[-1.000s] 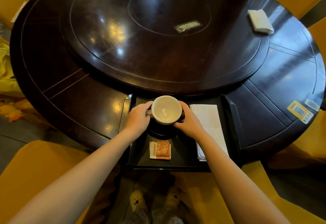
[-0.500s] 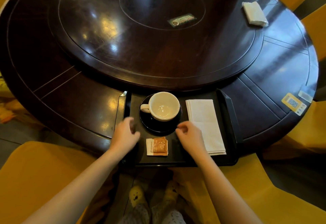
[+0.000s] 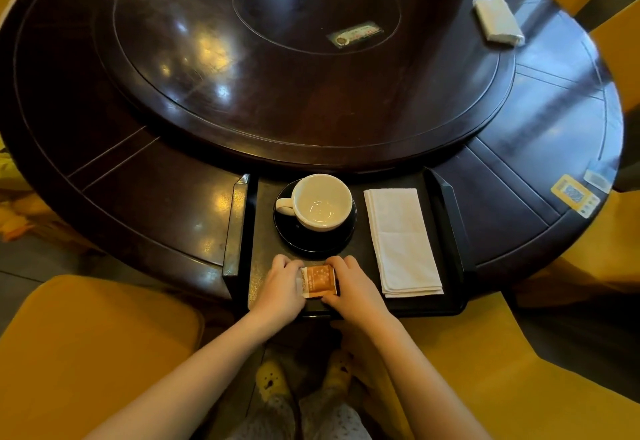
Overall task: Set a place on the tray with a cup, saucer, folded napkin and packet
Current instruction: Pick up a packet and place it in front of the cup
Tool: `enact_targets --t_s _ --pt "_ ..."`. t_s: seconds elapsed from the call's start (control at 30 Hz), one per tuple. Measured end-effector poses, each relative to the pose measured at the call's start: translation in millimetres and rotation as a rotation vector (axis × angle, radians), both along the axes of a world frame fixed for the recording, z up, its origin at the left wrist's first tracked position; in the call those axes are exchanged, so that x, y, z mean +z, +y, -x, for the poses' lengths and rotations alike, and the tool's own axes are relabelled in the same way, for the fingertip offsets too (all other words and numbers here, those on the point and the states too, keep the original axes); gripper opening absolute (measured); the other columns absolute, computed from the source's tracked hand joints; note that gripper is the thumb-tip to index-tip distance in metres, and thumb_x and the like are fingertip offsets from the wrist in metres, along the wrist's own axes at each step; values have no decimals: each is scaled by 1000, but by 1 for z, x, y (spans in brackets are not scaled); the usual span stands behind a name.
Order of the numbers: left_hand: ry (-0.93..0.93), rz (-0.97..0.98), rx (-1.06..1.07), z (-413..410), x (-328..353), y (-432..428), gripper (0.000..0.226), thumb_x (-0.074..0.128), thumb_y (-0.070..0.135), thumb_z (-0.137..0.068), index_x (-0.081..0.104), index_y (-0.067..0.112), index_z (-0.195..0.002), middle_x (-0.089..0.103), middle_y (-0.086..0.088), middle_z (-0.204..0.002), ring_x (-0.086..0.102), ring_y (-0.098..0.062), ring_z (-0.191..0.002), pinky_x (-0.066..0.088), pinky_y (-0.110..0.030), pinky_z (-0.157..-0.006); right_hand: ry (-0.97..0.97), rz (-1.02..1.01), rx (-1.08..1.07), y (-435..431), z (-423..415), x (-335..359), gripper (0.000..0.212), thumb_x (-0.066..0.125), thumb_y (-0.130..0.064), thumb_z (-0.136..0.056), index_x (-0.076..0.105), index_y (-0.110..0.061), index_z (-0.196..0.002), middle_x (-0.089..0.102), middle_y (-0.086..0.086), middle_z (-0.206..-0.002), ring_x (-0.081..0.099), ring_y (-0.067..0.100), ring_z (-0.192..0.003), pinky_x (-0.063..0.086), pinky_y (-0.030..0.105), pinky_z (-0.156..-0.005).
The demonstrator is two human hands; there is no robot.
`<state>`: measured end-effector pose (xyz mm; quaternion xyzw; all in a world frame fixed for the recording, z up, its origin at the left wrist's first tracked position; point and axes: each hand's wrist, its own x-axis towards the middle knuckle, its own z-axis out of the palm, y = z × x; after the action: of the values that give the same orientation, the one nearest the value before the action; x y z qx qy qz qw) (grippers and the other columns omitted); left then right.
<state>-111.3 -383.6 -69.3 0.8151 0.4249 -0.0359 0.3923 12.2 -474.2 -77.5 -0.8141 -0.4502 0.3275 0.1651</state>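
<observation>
Black tray (image 3: 447, 221) sits at the near edge of the round dark bench (image 3: 156, 197). White cup (image 3: 322, 202) stands upright and empty on the black saucer (image 3: 313, 244) in the tray's far-middle part, handle pointing left.

- Folded white napkin (image 3: 401, 242): just right of the cup, flat on the tray, long side running near to far, not touching the saucer.
- Orange packet (image 3: 318, 281): just nearer than the cup, close to the saucer's near rim, close to the tray floor. Cannot tell if it is lifted or resting.
- Left grip (image 3: 280, 287): nearer than the cup and slightly left. Fingers curled onto the packet's left edge, covering it.
- Right grip (image 3: 349, 287): nearer than the cup and slightly right. Fingers curled over the packet's far-right corner, thumb at its near-right corner. Both grips hold the packet between them, neither spread open.

Rest:
- Raised turntable (image 3: 311, 93) fills the bench beyond the cup and carries a small label (image 3: 355, 36).
- White folded wad (image 3: 498, 22) lies on the bench far beyond the cup, to the right.
- Yellow sticker (image 3: 575, 195) is on the bench edge, well right of the cup.
- Yellow chair seats (image 3: 86, 353) flank the arms, nearer than the cup.
- Yellow slippers (image 3: 272, 377) show on the floor below.
</observation>
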Motion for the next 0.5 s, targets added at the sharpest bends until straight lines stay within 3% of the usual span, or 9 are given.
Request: enact_targets --t_s 0.23,0.33,0.4,0.5 --pt "-27 -25 -19 -2 -3 -4 59 67 8 -77 43 13 -131 37 -3 -121 46 -14 -106 41 -18 -82 42 4 -21 -5 -2 1 65 72 -27 -78 36 -23 -133 39 0 -128 49 14 -110 50 31 -92" --pt "-14 22 -30 -2 3 -3 66 69 10 -76 39 13 -135 36 -4 -125 46 -17 -112 42 -21 -88 138 -104 -105 -10 -9 9 62 70 -31 -80 39 -24 -133 42 -3 -127 50 6 -98 48 18 -80" --pt "6 10 4 0 12 -1 70 70 12 -76 35 15 -137 36 -4 -129 47 -18 -115 44 -25 -92 151 -223 -295 -16 -24 18 52 63 -30 -85 43 -22 -132 49 -4 -127 51 2 -99 44 13 -76" --pt "-46 -92 43 -4 26 -7 64 68 15 -79 38 21 -135 38 0 -129 46 -12 -111 44 -22 -89 -38 -241 -559 -34 -60 25 45 55 -25 -92 44 -17 -134 50 3 -136 46 17 -122 45 34 -98"
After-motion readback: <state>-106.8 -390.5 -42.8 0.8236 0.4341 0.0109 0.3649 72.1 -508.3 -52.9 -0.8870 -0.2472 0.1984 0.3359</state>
